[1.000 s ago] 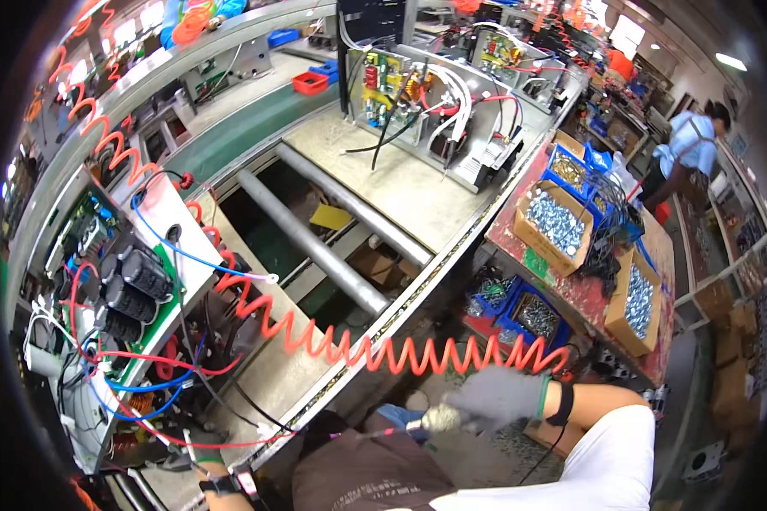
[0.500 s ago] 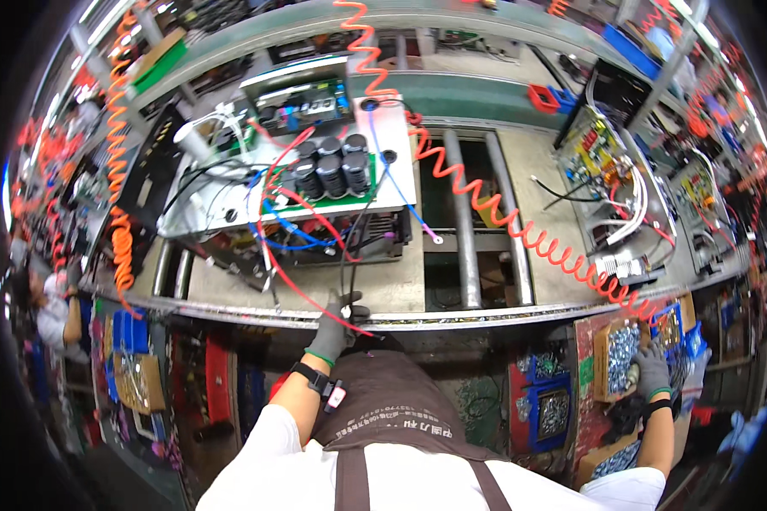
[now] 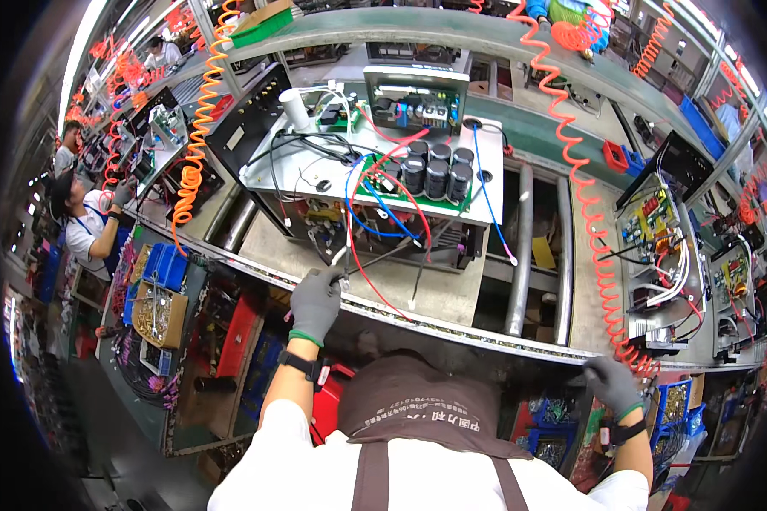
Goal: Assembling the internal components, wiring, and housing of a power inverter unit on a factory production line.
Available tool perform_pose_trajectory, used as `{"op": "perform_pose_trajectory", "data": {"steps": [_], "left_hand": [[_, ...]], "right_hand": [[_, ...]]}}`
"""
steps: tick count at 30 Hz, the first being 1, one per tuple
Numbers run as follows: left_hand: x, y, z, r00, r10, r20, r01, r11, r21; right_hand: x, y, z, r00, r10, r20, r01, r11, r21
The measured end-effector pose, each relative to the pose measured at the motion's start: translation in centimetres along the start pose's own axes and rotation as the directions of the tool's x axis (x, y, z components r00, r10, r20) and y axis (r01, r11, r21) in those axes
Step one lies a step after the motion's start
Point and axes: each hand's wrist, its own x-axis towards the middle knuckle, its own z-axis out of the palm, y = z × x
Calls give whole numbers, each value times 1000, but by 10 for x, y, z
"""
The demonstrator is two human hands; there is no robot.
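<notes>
The red wire (image 3: 356,266) looks light, limp (best pinched near its end); left hand (image 3: 316,302) and right hand (image 3: 614,385) curl, contents unclear.

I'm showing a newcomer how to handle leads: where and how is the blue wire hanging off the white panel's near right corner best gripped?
Probably pinch the blue wire just above its pink-sleeved tip, coming from the right near side: that slim end hangs free beyond the white panel, while the upper length lies over it.
</notes>
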Motion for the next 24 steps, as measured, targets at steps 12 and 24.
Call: {"op": "perform_pose_trajectory", "data": {"steps": [12,24], "left_hand": [[78,6,-93,769,593,-239,-538,802,258],[94,-32,-38,862,491,127,-498,867,30]], "right_hand": [[179,-137,58,962,-14,-273,170,811,560],[269,-177,41,948,272,-165,68,334,940]]}}
